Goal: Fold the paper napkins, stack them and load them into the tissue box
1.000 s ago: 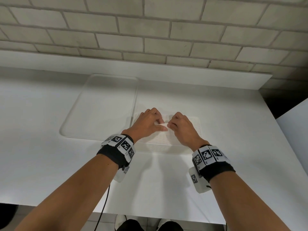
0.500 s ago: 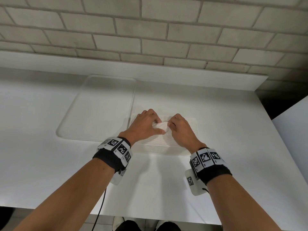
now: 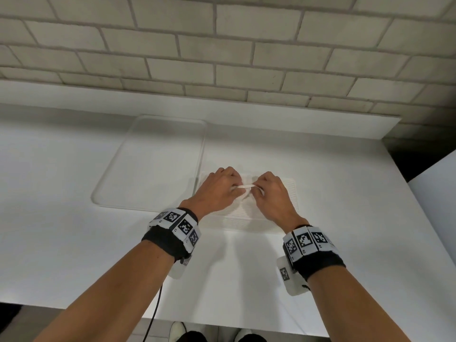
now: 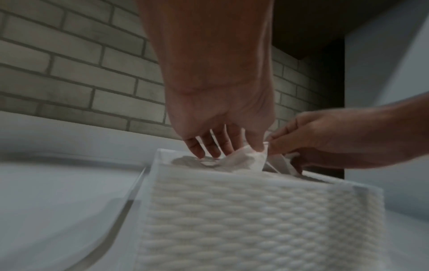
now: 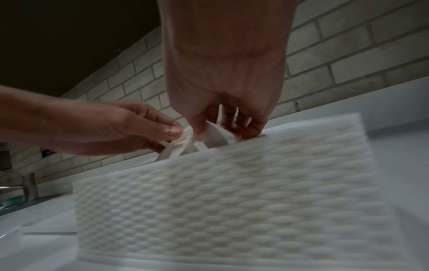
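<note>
A white tissue box (image 3: pixel 288 193) with a woven-pattern wall (image 4: pixel 243 216) (image 5: pixel 232 192) stands on the white counter. A white paper napkin (image 3: pixel 245 186) (image 4: pixel 246 161) (image 5: pixel 185 141) sticks up out of the slot in its top. My left hand (image 3: pixel 219 188) (image 4: pixel 232 143) pinches the napkin's left end between thumb and fingers, its other fingertips resting on the box top. My right hand (image 3: pixel 271 193) (image 5: pixel 223 128) pinches the right end. The slot and the napkins inside are hidden by both hands.
A clear flat tray (image 3: pixel 153 164) lies on the counter just left of the box. A brick wall (image 3: pixel 222 58) with a low white ledge runs behind. A white panel (image 3: pixel 436 188) stands at the right. The counter's front edge is near my forearms.
Both hands have drawn a strip of napkin up from the box top and now pinch it between them; earlier the fingers lay lower on the top. The view has shifted slightly.
</note>
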